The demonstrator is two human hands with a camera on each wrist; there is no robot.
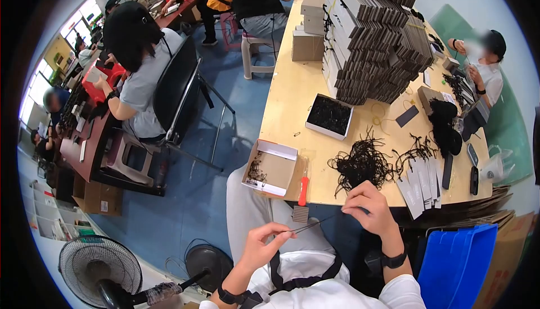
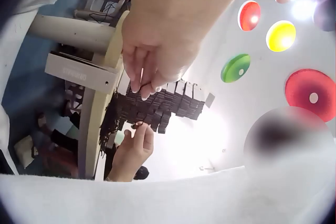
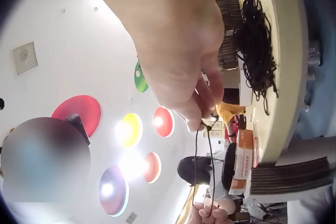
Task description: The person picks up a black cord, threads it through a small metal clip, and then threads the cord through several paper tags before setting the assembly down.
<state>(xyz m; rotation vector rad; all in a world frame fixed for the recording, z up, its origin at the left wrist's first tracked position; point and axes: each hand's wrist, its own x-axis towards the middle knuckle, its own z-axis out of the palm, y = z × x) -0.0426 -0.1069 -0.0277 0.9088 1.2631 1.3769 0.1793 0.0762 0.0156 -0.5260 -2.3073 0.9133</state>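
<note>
A thin black cord (image 3: 196, 166) is stretched between the two hands, doubled into two strands in the right wrist view. The left hand (image 1: 266, 244) pinches one end between thumb and fingers over the lap. Higher up and to the right, the right hand (image 1: 368, 208) pinches the other end near the table's front edge; a small knot or loop shows at its fingertips in the right wrist view. Behind the right hand lies a tangled pile of black cords (image 1: 365, 160). An open white box (image 1: 271, 167) with small metal-looking pieces stands left of the pile.
A red-handled tool (image 1: 304, 191) lies beside the white box. Another box (image 1: 329, 116) holds black pieces. Tall stacks of grey card (image 1: 371, 39) stand farther back; white tags (image 1: 419, 182) lie at right. A blue bin (image 1: 458, 267) and a fan (image 1: 101, 264) flank the person.
</note>
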